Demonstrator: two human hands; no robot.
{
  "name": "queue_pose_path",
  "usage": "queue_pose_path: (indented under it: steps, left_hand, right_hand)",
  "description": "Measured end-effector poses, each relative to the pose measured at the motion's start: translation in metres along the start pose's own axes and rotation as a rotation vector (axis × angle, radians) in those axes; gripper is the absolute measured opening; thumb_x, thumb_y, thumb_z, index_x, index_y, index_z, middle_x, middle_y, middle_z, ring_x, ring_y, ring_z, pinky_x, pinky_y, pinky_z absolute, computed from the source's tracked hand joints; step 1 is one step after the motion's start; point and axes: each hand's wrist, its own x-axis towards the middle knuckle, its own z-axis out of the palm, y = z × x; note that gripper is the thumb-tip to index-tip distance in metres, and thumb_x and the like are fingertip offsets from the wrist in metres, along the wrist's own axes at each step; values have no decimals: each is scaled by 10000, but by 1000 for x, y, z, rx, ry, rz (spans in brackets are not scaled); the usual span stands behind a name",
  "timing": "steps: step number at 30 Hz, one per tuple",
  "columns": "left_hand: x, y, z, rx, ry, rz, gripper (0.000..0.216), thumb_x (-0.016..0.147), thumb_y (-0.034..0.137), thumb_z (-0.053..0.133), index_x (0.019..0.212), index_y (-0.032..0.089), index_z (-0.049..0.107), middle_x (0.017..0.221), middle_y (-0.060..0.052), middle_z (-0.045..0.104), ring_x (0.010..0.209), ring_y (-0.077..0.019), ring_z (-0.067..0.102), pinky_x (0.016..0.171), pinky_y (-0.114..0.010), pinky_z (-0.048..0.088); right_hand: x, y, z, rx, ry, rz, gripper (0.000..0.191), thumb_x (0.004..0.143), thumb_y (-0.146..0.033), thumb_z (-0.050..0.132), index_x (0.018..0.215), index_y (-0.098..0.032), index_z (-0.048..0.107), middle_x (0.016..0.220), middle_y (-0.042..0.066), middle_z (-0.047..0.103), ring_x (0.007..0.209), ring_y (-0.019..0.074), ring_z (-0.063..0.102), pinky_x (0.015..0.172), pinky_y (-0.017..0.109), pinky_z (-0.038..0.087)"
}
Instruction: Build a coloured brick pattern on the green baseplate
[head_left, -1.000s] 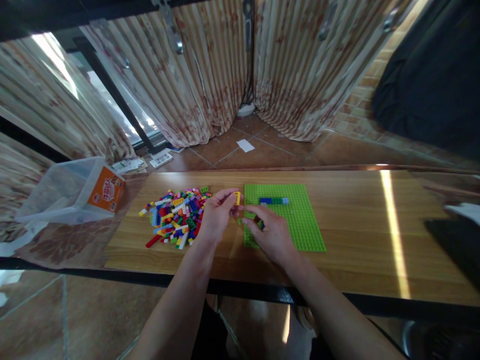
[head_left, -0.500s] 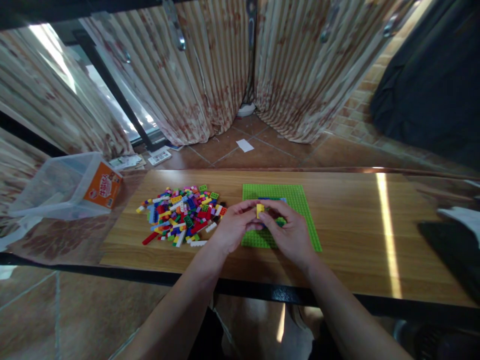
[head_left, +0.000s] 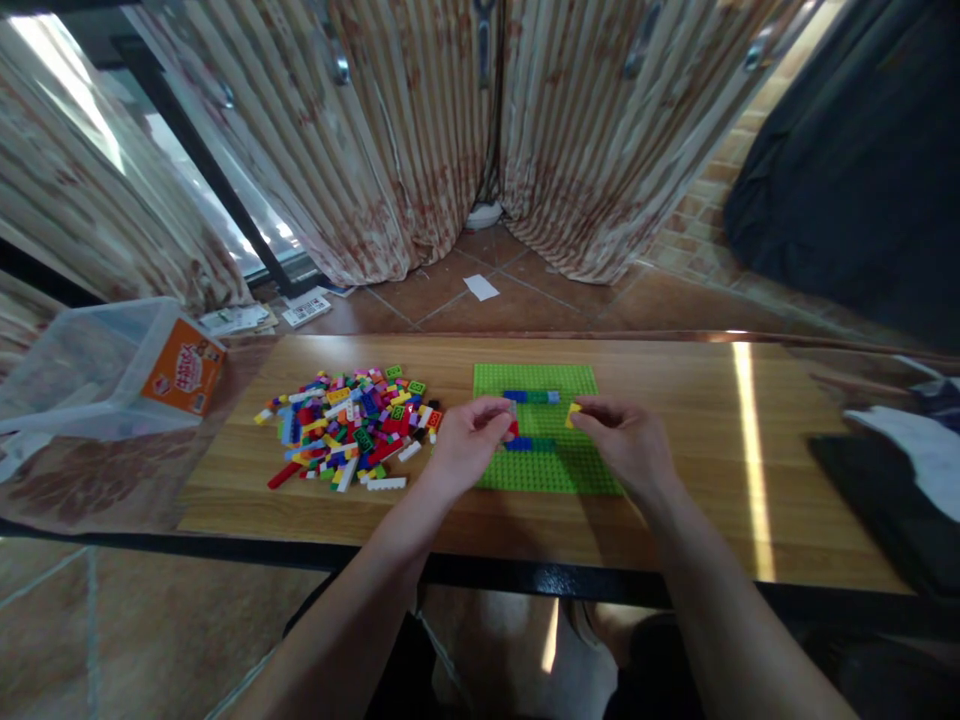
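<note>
A green baseplate (head_left: pixel 577 470) lies flat on the wooden table (head_left: pixel 675 400). A short row of blue and green bricks (head_left: pixel 531 397) sits near its far edge, and another blue and green strip (head_left: pixel 525 444) lies at its middle. My right hand (head_left: pixel 626 440) pinches a small yellow brick (head_left: pixel 573 410) above the plate. My left hand (head_left: pixel 469 440) is closed at the plate's left edge, pinching a small red and grey piece (head_left: pixel 512 420). A heap of loose coloured bricks (head_left: pixel 349 430) lies left of the plate.
A clear plastic tub (head_left: pixel 97 370) with an orange label stands at the table's far left. Dark and white cloth (head_left: pixel 900 450) lies at the right end. Curtains hang behind the table, above a tiled floor with a scrap of paper (head_left: pixel 480 287).
My hands met over the plate and the yellow brick passed from left to right. They have since drawn apart, the right hand carrying the yellow brick to the right.
</note>
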Motion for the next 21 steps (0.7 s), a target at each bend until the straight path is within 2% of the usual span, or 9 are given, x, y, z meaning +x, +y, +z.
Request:
queue_pose_path:
  steps: [4, 7, 10, 14, 21]
  left_hand:
    - [4, -5, -6, 189, 65, 139, 139, 790, 180, 658, 902, 170, 740, 793, -46, 725, 681, -159, 635, 644, -266, 480]
    - [4, -7, -7, 290, 93, 191, 144, 777, 165, 663, 888, 178, 753, 843, -57, 738, 703, -176, 628, 690, -289, 479]
    - [3, -6, -6, 395, 87, 183, 176, 796, 164, 637, 927, 173, 755, 871, -69, 743, 692, -185, 626, 690, -303, 477]
    - [1, -3, -4, 534, 64, 168, 225, 822, 174, 618, 1009, 159, 742, 917, -73, 744, 703, -183, 629, 689, -302, 482]
    - [-2, 2, -5, 662, 19, 154, 246, 853, 176, 582, 1054, 144, 719, 970, -58, 741, 715, -152, 630, 680, -267, 499]
  right_hand:
    - [-1, 7, -9, -181, -118, -19, 223, 710, -336, 711, 873, -195, 769, 811, 54, 767, 720, 215, 704, 703, 365, 543]
    - [-6, 5, -8, -313, -143, -74, 205, 732, -338, 697, 872, -211, 775, 794, 43, 764, 701, 205, 695, 674, 346, 527]
    - [-7, 2, -5, -370, -161, -105, 196, 743, -333, 693, 874, -214, 778, 784, 41, 760, 681, 194, 684, 637, 321, 512]
    - [-7, -1, -3, -415, -196, -106, 237, 768, -384, 683, 909, -218, 778, 843, 43, 769, 704, 194, 679, 679, 328, 505]
    - [-6, 1, -6, -473, -229, -112, 310, 882, -342, 506, 970, -206, 771, 868, 59, 767, 742, 203, 672, 709, 333, 491]
